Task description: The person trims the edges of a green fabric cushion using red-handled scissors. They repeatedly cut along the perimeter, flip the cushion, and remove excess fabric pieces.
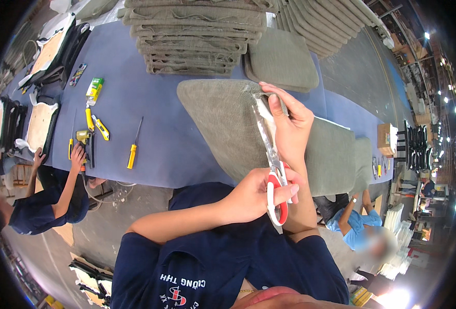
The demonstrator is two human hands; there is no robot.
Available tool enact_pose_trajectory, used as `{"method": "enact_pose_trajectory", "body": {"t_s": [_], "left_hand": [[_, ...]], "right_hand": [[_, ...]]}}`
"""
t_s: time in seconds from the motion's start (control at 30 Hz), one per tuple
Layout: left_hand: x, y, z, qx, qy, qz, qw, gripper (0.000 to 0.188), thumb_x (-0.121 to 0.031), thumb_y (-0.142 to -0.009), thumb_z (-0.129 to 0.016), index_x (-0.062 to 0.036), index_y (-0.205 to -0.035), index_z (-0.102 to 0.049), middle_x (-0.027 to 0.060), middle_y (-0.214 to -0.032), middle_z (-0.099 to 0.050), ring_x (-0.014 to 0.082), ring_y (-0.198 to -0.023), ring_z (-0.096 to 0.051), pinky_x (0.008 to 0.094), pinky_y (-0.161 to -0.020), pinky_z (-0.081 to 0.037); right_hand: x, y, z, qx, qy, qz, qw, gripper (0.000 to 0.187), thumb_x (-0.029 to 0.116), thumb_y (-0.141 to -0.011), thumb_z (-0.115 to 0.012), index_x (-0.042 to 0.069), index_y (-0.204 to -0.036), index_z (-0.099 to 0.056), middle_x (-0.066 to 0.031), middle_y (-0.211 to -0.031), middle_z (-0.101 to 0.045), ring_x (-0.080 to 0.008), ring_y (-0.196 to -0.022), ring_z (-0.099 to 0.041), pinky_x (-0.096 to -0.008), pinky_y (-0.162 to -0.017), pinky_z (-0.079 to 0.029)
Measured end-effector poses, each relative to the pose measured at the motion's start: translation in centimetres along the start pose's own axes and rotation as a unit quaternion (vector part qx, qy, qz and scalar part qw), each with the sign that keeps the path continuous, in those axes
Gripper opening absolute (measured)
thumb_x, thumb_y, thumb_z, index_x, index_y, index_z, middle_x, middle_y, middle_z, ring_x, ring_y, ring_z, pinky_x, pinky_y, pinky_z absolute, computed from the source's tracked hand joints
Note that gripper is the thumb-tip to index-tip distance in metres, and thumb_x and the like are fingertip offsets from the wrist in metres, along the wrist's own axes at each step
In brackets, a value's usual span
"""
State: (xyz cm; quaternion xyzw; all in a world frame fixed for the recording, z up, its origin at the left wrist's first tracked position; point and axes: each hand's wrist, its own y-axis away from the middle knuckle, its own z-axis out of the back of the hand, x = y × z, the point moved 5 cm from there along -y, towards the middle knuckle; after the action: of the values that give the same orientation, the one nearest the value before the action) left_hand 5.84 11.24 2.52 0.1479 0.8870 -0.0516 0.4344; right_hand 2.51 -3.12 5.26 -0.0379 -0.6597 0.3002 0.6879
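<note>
My left hand (256,193) is closed round the red-and-white handles of a pair of scissors (274,180), whose blades point away from me along the edge of a grey-green fabric cushion (223,118). The far edge of this cushion is pinched by my right hand (292,121), thumb on the near side and fingers behind. White material shows at the cushion's side, between the blades and my right hand. Whether the blades have fabric between them is hard to make out. The cushion is tilted up off the blue-grey table (171,134).
Stacked cushions (192,41) stand at the far side, and more cushions (331,159) lie to the right. A yellow screwdriver (132,154), a utility knife (102,130) and a green-yellow box (94,91) lie to the left. Co-workers (58,201) sit on both sides; one hand holds a power tool (83,138).
</note>
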Motion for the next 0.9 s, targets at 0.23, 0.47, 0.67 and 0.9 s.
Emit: {"method": "enact_pose_trajectory", "body": {"t_s": [0.23,0.47,0.67,0.9], "left_hand": [[0.4,-0.1,0.9,-0.004,0.022,0.025,0.999,0.034,-0.031,-0.114,-0.059,-0.0010,-0.126,-0.069,0.0052,-0.096,-0.072,0.0112,-0.075,-0.069,0.0285,-0.069,-0.054],[1.1,-0.5,1.0,-0.021,0.022,0.011,0.999,0.035,-0.032,-0.115,-0.059,-0.0011,-0.128,-0.068,0.0042,-0.094,-0.071,0.0114,-0.074,-0.069,0.0285,-0.068,-0.054],[0.9,-0.6,1.0,-0.023,-0.001,0.027,0.999,0.038,-0.031,-0.113,-0.057,0.0012,-0.131,-0.069,0.0076,-0.095,-0.073,0.0139,-0.087,-0.068,0.0298,-0.076,-0.053],[1.0,-0.6,1.3,-0.025,-0.008,0.030,0.999,0.038,-0.031,-0.114,-0.056,0.0010,-0.131,-0.069,0.0071,-0.095,-0.073,0.0138,-0.088,-0.069,0.0302,-0.077,-0.053]], "right_hand": [[0.1,0.3,0.1,-0.009,0.001,-0.059,0.998,0.021,0.011,-0.102,-0.077,-0.002,-0.118,-0.082,-0.0104,-0.113,-0.083,-0.0140,-0.105,-0.074,-0.0290,-0.097,-0.055],[0.3,0.3,0.1,-0.007,0.013,-0.062,0.998,0.021,0.013,-0.102,-0.077,-0.002,-0.117,-0.082,-0.0096,-0.111,-0.083,-0.0138,-0.105,-0.074,-0.0287,-0.097,-0.056],[-0.2,0.1,0.4,0.003,-0.044,-0.022,0.999,0.020,0.009,-0.101,-0.076,-0.005,-0.115,-0.080,-0.0167,-0.117,-0.081,-0.0228,-0.115,-0.074,-0.0353,-0.106,-0.053],[-0.4,-0.2,0.5,0.010,-0.042,-0.013,0.999,0.020,0.009,-0.101,-0.077,-0.006,-0.114,-0.080,-0.0188,-0.121,-0.080,-0.0261,-0.119,-0.073,-0.0392,-0.111,-0.051]]}}
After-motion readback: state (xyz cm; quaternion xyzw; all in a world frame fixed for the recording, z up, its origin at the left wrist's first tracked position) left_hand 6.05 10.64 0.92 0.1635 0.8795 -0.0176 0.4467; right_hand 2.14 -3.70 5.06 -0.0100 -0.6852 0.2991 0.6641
